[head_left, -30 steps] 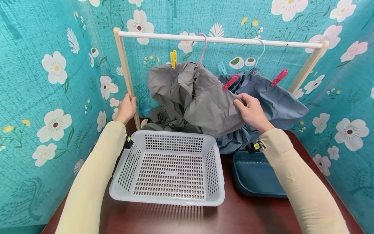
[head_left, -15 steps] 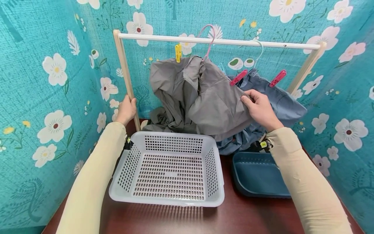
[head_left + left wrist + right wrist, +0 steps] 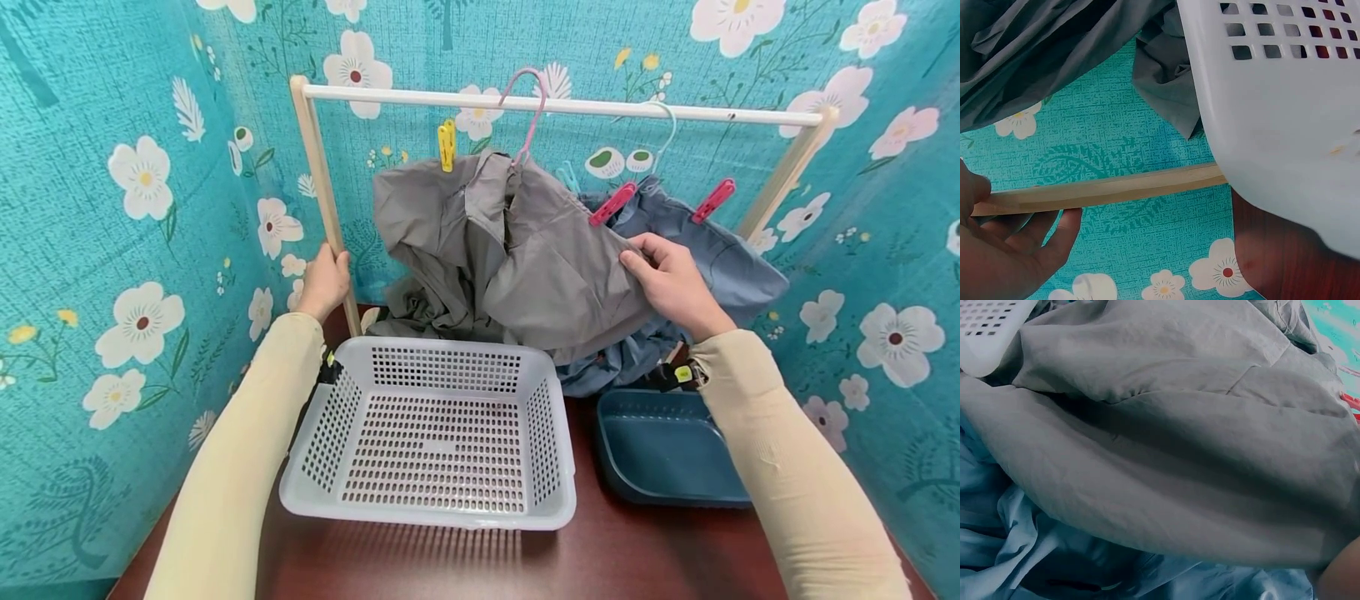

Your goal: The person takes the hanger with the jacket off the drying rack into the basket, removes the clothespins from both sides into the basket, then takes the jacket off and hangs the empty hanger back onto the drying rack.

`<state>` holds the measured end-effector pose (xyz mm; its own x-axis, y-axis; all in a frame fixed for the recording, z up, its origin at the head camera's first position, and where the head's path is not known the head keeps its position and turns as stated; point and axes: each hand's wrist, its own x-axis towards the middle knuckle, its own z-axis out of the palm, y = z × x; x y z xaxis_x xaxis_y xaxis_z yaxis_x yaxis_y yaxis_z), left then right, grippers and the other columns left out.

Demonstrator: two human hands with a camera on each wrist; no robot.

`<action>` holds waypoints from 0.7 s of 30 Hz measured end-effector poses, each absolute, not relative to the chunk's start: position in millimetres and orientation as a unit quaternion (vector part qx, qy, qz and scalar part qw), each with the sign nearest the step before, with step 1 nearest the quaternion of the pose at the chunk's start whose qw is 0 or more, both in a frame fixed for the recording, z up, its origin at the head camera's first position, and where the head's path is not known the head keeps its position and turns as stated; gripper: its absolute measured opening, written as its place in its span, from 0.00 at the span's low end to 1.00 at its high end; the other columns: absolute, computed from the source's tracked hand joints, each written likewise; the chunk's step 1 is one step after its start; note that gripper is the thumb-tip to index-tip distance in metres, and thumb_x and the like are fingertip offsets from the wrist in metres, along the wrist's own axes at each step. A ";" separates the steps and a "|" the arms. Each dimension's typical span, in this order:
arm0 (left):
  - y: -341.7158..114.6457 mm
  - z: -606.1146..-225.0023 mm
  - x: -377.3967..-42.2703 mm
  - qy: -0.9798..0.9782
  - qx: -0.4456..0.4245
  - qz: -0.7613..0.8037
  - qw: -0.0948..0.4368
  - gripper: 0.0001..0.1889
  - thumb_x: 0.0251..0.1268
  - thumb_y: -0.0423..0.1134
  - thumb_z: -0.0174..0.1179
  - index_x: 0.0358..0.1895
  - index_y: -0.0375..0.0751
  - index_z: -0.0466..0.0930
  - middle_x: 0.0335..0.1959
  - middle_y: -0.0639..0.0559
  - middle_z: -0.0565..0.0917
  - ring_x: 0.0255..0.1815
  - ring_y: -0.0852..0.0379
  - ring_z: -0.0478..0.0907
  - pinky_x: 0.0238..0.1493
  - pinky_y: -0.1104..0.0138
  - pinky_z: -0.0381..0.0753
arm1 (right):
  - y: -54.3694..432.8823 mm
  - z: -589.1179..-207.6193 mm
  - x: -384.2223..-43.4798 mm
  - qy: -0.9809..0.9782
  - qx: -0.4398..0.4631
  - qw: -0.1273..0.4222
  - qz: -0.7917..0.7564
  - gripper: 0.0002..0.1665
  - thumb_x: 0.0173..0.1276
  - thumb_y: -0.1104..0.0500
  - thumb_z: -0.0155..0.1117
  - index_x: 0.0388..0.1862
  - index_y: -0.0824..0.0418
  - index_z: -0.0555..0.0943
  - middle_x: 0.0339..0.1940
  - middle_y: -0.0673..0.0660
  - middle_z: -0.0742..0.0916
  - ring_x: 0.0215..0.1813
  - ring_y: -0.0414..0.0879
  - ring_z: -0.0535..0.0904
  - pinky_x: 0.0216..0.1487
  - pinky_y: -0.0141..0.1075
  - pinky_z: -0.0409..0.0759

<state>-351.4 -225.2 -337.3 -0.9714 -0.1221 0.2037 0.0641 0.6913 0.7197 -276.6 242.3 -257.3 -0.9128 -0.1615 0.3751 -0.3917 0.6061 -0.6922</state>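
Observation:
A grey shirt [image 3: 570, 275] hangs from a pink hanger [image 3: 536, 108] hooked over the white bar. A yellow clothespin [image 3: 447, 147] and a red clothespin [image 3: 613, 205] are clipped along its shoulders. My right hand [image 3: 671, 279] pinches the shirt's right edge between thumb and fingers, pulling that side out. In the right wrist view the grey cloth [image 3: 1166, 469] fills most of the picture, with only a bit of the hand at the lower right corner. My left hand [image 3: 324, 279] grips the rack's left wooden post [image 3: 1116, 187], thumb and fingers around it.
A blue garment [image 3: 738, 267] with another red clothespin [image 3: 714, 201] hangs on a pale hanger [image 3: 670, 133] behind the right hand. In front stand a white perforated basket [image 3: 427, 515] and a dark blue bin [image 3: 667, 492] on the brown table [image 3: 405, 571]. Flowered cloth surrounds the rack's bar [image 3: 420, 98].
My right hand has moved right with the edge of the grey shirt. The pink hanger shifted right; the yellow clothespin rose, then dropped back left. My left hand stays on the post.

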 end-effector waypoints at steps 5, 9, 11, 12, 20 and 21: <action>-225.5 -337.5 -350.9 -0.912 0.017 -0.391 0.119 0.21 0.78 0.49 0.29 0.49 0.32 0.62 0.34 0.39 0.69 0.31 0.45 0.70 0.31 0.56 0.70 | 246.6 -261.9 -275.5 -0.886 0.165 0.128 0.415 0.17 0.74 0.53 0.52 0.50 0.65 0.78 0.33 0.53 0.79 0.32 0.43 0.71 0.31 0.33 0.66; -226.6 -338.5 -351.9 -0.913 0.017 -0.388 0.123 0.21 0.78 0.49 0.29 0.48 0.32 0.62 0.34 0.39 0.69 0.32 0.44 0.70 0.32 0.56 0.70 | 251.3 -268.6 -272.5 -0.883 0.180 0.108 0.420 0.17 0.74 0.52 0.52 0.48 0.65 0.77 0.32 0.54 0.78 0.31 0.44 0.71 0.30 0.34 0.67; -226.6 -338.8 -352.6 -0.913 0.017 -0.387 0.126 0.21 0.78 0.49 0.30 0.48 0.31 0.62 0.34 0.39 0.69 0.33 0.44 0.70 0.33 0.56 0.70 | 253.8 -272.3 -271.0 -0.881 0.193 0.097 0.422 0.16 0.75 0.53 0.52 0.47 0.64 0.77 0.30 0.55 0.77 0.29 0.45 0.70 0.29 0.35 0.66; -226.6 -338.9 -352.9 -0.913 0.018 -0.387 0.127 0.21 0.78 0.49 0.30 0.48 0.32 0.62 0.34 0.39 0.69 0.33 0.44 0.70 0.33 0.56 0.70 | 254.9 -274.1 -270.3 -0.880 0.201 0.093 0.420 0.15 0.75 0.53 0.52 0.46 0.65 0.77 0.28 0.55 0.76 0.28 0.45 0.69 0.29 0.35 0.66; -227.5 -338.1 -354.3 -0.913 0.014 -0.389 0.126 0.21 0.77 0.50 0.29 0.48 0.32 0.62 0.34 0.39 0.70 0.33 0.44 0.70 0.34 0.55 0.70 | 259.4 -288.3 -265.9 -0.875 0.237 0.062 0.417 0.11 0.74 0.57 0.53 0.42 0.64 0.78 0.23 0.54 0.73 0.25 0.46 0.68 0.26 0.36 0.65; -227.9 -338.1 -354.1 -0.912 0.014 -0.391 0.123 0.21 0.77 0.50 0.29 0.48 0.32 0.62 0.34 0.39 0.70 0.33 0.44 0.70 0.34 0.55 0.70 | 259.6 -290.1 -265.5 -0.875 0.240 0.058 0.416 0.11 0.74 0.57 0.54 0.42 0.64 0.79 0.24 0.54 0.74 0.26 0.45 0.68 0.26 0.36 0.66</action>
